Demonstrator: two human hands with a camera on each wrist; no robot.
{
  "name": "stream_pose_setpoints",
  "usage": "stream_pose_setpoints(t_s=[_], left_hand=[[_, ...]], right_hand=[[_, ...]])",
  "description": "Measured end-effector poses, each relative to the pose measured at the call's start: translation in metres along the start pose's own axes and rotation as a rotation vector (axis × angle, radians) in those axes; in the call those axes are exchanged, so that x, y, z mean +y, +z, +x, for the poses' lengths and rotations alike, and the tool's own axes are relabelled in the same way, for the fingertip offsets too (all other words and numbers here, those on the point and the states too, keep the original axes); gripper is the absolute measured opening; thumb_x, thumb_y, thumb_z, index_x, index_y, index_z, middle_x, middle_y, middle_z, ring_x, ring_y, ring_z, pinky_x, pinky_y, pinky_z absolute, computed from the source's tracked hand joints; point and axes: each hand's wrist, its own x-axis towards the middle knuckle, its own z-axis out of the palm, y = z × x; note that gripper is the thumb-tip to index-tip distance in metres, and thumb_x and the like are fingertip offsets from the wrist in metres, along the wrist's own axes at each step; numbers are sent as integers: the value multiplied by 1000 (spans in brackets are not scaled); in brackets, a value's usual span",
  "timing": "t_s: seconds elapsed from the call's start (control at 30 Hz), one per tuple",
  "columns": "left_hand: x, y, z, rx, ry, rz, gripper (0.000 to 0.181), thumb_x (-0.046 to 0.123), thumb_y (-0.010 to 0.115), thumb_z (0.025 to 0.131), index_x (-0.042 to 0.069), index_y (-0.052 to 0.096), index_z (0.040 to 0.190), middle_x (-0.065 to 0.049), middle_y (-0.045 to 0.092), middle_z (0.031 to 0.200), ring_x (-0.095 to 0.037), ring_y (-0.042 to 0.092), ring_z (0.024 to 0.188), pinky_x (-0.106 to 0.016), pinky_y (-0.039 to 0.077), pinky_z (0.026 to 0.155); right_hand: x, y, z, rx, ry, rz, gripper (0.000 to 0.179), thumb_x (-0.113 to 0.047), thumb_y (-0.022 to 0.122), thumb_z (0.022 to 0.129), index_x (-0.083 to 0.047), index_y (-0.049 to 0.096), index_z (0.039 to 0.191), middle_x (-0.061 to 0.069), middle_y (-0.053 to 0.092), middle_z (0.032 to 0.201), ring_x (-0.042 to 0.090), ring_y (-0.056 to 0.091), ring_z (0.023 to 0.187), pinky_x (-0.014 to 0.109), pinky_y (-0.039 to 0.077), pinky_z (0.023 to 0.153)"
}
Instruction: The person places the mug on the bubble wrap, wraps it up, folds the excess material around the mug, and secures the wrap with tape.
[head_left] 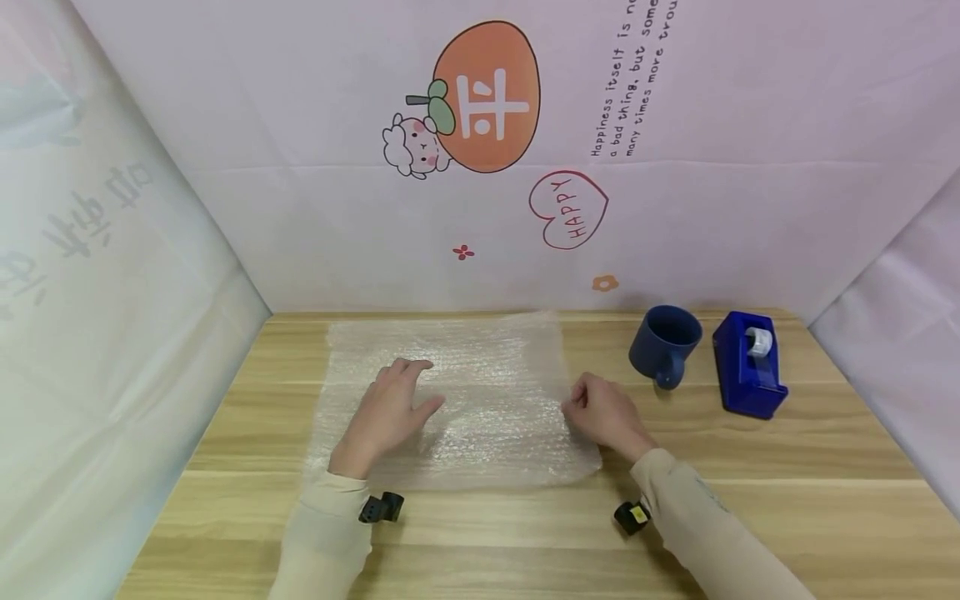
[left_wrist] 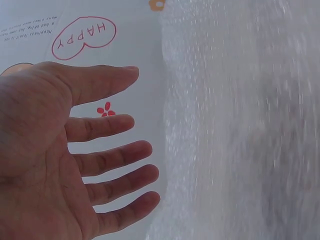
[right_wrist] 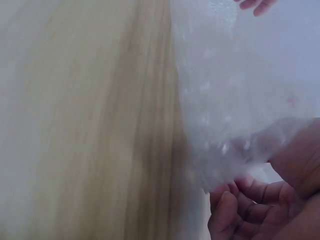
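Observation:
A clear sheet of bubble wrap (head_left: 495, 375) lies spread over the wooden table. Over its left half is my left hand (head_left: 386, 408), fingers apart and holding nothing; in the left wrist view the same hand (left_wrist: 45, 150) shows its palm and spread fingers beside the bubble wrap (left_wrist: 240, 120). At the sheet's right edge my right hand (head_left: 603, 410) pinches the film with curled fingers. The right wrist view shows the bubble wrap (right_wrist: 215, 100) raised at that edge, partly covering the thumb side of my right hand (right_wrist: 270, 200).
To the right of the sheet stands a dark blue mug (head_left: 663, 343), its handle toward me. Farther right is a blue tape dispenser (head_left: 750, 367) with a roll of clear tape. A printed white cloth (head_left: 337, 233) hangs behind the wooden table (head_left: 480, 542).

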Motion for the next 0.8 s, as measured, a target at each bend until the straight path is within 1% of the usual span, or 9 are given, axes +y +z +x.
stream_pose_setpoints(t_s=[0.17, 0.3, 0.4, 0.63, 0.8], left_hand=[[-5, 0, 0, -2, -21, -5, 55, 30, 71, 97, 1, 55, 141, -20, 57, 133, -40, 53, 121, -54, 45, 103], [-6, 2, 2, -2, -29, -4, 55, 29, 71, 97, 0, 55, 141, -21, 57, 133, -40, 53, 121, -54, 45, 102], [-6, 2, 2, -6, -32, -4, 55, 29, 71, 96, 0, 55, 141, -21, 57, 133, -41, 52, 121, -54, 45, 103], [-5, 8, 5, -35, -32, -13, 56, 30, 70, 96, 1, 54, 142, -22, 55, 135, -40, 52, 123, -58, 44, 103], [-2, 13, 7, -49, -20, -10, 56, 29, 71, 96, 1, 54, 142, -21, 56, 133, -40, 53, 120, -57, 44, 101]], right_hand=[[10, -13, -11, 69, -16, -59, 13, -11, 67, 89, -9, 56, 85, 3, 55, 73, 19, 50, 62, 32, 39, 54], [20, -22, -20, 159, -65, -131, 15, -8, 68, 87, -9, 55, 81, 2, 53, 69, 18, 48, 59, 33, 37, 53], [28, -27, -26, 204, -80, -173, 16, -7, 68, 86, -9, 54, 78, 2, 51, 68, 19, 47, 58, 34, 37, 52], [46, -38, -37, 184, 11, -204, 14, -9, 64, 89, -7, 53, 82, 4, 49, 69, 22, 46, 59, 34, 35, 50], [54, -42, -44, 218, 30, -248, 13, -11, 65, 88, -6, 54, 83, 7, 51, 69, 24, 48, 58, 35, 35, 48]])
